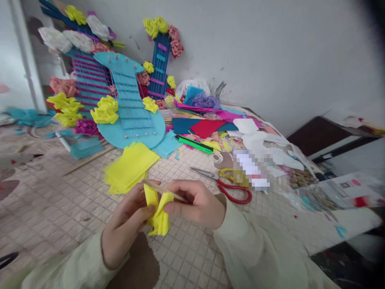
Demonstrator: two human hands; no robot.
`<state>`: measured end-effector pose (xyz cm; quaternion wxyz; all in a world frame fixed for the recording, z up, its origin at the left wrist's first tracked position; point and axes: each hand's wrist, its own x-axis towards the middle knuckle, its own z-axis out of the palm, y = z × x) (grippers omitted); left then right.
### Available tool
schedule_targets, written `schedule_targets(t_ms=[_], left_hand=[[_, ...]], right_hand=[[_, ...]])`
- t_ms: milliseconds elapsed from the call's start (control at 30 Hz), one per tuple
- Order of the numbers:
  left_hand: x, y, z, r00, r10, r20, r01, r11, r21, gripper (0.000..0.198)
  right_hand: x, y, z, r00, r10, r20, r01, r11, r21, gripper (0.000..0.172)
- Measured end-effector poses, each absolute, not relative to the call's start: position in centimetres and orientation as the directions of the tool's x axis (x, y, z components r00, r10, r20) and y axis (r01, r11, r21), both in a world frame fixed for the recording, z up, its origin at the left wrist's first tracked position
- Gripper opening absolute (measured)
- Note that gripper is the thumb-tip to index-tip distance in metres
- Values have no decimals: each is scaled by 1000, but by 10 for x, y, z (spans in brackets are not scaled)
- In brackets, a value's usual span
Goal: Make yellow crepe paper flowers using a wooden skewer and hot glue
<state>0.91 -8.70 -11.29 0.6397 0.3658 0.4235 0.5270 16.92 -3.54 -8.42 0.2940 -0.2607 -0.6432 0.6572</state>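
My left hand [129, 222] pinches a folded piece of yellow tissue paper [159, 220] close in front of me. Across the top of that paper lies a thin wooden stick [162, 189]. My right hand [198, 204] is closed round the stick's right end, its thumb pressing the paper's right edge. Just beyond my left hand rests a stack of yellow paper sheets [132, 166]. Red-handled scissors [231, 188] lie past my right hand, blades slightly apart and pointing left. The palms and some fingertips are hidden.
A light blue instrument-shaped board [129, 104] with yellow paper flowers [105, 110] leans at the back left. Behind it stand more decorated boards [159, 64]. A green cutter [195, 144], a tape roll [217, 157] and coloured paper scraps cover the table's far side.
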Motion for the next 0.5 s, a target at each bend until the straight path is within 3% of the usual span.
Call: schedule_targets(t_ms=[267, 500], left_hand=[[8, -91, -110, 77, 997, -4, -231, 22, 973, 8], [9, -92, -110, 128, 991, -50, -314, 88, 945, 7]], right_hand=[[167, -38, -82, -728, 680, -84, -56, -181, -982, 23], [170, -37, -82, -774, 621, -127, -130, -351, -928, 22]])
